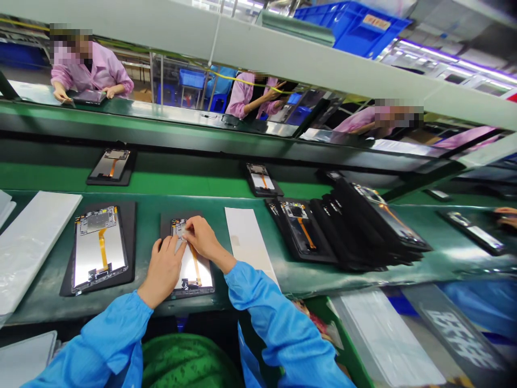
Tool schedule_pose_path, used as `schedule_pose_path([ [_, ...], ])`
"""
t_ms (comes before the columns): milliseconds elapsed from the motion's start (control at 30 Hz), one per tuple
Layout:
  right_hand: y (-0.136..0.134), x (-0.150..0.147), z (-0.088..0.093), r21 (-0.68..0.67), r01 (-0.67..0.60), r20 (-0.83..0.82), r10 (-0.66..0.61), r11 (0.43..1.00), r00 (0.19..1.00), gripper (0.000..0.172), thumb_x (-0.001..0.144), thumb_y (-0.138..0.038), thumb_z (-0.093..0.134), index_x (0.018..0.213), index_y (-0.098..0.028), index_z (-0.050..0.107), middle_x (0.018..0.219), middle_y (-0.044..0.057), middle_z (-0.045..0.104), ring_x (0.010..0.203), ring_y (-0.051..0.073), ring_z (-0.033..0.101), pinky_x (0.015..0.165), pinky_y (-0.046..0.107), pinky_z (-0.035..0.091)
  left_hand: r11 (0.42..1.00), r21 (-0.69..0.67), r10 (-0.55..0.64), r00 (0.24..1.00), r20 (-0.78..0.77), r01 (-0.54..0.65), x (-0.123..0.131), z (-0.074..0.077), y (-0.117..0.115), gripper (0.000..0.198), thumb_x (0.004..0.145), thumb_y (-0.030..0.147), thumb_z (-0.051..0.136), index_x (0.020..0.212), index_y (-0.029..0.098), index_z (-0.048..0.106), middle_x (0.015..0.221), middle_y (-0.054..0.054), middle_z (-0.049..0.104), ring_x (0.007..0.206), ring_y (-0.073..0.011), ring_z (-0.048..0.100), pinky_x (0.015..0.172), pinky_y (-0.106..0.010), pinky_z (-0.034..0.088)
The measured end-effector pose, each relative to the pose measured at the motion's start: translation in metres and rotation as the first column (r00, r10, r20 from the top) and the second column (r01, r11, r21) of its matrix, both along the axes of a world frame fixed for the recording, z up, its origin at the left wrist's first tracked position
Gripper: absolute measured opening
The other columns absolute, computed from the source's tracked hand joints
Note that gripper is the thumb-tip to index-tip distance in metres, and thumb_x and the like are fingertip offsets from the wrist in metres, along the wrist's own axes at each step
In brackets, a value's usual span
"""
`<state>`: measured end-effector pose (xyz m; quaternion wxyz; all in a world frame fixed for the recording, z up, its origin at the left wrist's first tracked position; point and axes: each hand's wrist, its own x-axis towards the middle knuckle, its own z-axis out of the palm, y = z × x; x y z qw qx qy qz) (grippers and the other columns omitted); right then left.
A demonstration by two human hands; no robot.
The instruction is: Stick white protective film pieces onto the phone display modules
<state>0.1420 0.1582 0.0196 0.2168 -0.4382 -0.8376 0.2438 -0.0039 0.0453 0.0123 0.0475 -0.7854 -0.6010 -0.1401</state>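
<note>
An opened tablet [204,277] with a silver back and an orange ribbon cable [196,264] lies on a dark pad in front of me. My left hand [165,268] rests on its left side, fingers stretched out towards the circuit board at the top. Over that board my right hand [204,237] has thumb and forefinger pinched together; whatever they hold is too small to make out. To the left, a second opened tablet [86,253] lies on a black pad [130,245]. Beside my right forearm is a white strip of card [246,234].
Stacked black pads with tablets [347,231] stand on the right of the green bench [299,280]. White sheets [34,237] lie at left. Two tablets [111,164] sit on the green belt [177,183] behind. Co-workers in pink work across the line; another person's hand [507,216] shows far right.
</note>
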Motion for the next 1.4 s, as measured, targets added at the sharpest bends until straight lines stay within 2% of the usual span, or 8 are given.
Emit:
schedule_pose_path([
  [300,0.001,-0.007,0.005,0.103,0.013,0.179,-0.032,0.995,0.983,0.017,0.089,-0.029,0.073,0.088,-0.021,0.058,0.1,0.003,0.058,0.094,0.019,0.052,0.076,0.029,0.042,1.0,0.017,0.015,0.999,-0.04,-0.015,0.005,0.0,0.001,0.042,0.096,0.011,0.04,0.133,0.015,0.058,0.127,-0.017,0.06,0.115,-0.0304,0.051,0.09,-0.043,0.04],
  [600,0.009,0.014,-0.001,-0.03,-0.069,-0.068,0.067,0.997,0.995,0.011,0.086,-0.011,0.068,0.085,-0.019,0.061,0.096,0.001,0.061,0.09,0.015,0.058,0.084,0.028,0.045,1.0,-0.001,0.002,0.998,-0.064,-0.002,0.005,0.002,0.0,0.04,0.097,0.013,0.038,0.131,0.015,0.059,0.12,-0.017,0.061,0.108,-0.0295,0.051,0.083,-0.043,0.039],
  [800,-0.007,0.034,-0.003,-0.04,-0.106,-0.167,0.098,0.994,0.981,0.011,0.088,-0.009,0.06,0.085,-0.019,0.062,0.11,0.006,0.066,0.111,0.018,0.061,0.097,0.034,0.046,1.0,0.01,-0.008,0.995,-0.096,0.009,0.005,-0.001,0.005,0.038,0.098,0.02,0.041,0.13,0.017,0.061,0.117,-0.017,0.063,0.1,-0.0303,0.052,0.077,-0.043,0.04],
  [1033,-0.06,0.059,0.008,0.015,-0.212,-0.05,0.212,0.977,0.976,0.02,0.091,-0.015,0.062,0.111,-0.017,0.065,0.134,0.013,0.059,0.125,0.024,0.053,0.108,0.041,0.042,0.996,0.086,-0.03,0.989,0.148,0.017,-0.009,-0.017,0.012,0.031,0.099,0.02,0.043,0.113,0.018,0.07,0.12,-0.015,0.065,0.109,-0.028,0.056,0.084,-0.042,0.048],
  [1133,-0.088,0.07,0.018,0.026,-0.366,0.097,0.362,0.93,0.927,0.034,0.089,-0.028,0.072,0.121,-0.02,0.063,0.137,0.013,0.058,0.125,0.027,0.052,0.106,0.044,0.044,0.994,0.11,-0.048,0.979,0.198,0.026,-0.009,-0.016,-0.004,0.031,0.097,0.016,0.044,0.115,0.017,0.068,0.128,-0.016,0.062,0.118,-0.0281,0.055,0.096,-0.046,0.048],
  [1233,-0.105,0.078,0.02,0.061,-0.391,0.145,0.38,0.918,0.914,0.031,0.089,-0.033,0.071,0.118,-0.023,0.064,0.136,0.011,0.06,0.122,0.027,0.054,0.102,0.045,0.048,0.981,0.194,-0.064,0.955,0.29,0.007,-0.018,-0.004,-0.042,0.037,0.095,0.011,0.044,0.126,0.018,0.062,0.134,-0.015,0.06,0.127,-0.027,0.053,0.106,-0.049,0.045],
  [1333,-0.097,0.088,0.001,0.179,-0.402,0.089,0.392,0.898,0.916,0.029,0.092,-0.031,0.065,0.121,-0.028,0.064,0.132,0.009,0.064,0.117,0.026,0.06,0.095,0.041,0.055,0.954,0.276,0.016,0.942,0.334,-0.114,-0.048,0.005,-0.079,0.046,0.094,0.007,0.044,0.136,0.021,0.054,0.139,-0.013,0.058,0.132,-0.024,0.05,0.109,-0.047,0.044],
  [1400,-0.076,0.09,-0.02,0.329,-0.424,0.035,0.438,0.843,0.898,0.041,0.09,-0.034,0.065,0.131,-0.037,0.06,0.13,0.006,0.067,0.112,0.027,0.065,0.089,0.039,0.059,0.91,0.316,0.158,0.928,0.339,-0.27,-0.091,0.011,-0.094,0.048,0.094,0.009,0.045,0.139,0.023,0.051,0.14,-0.012,0.057,0.134,-0.0234,0.049,0.11,-0.046,0.044],
])
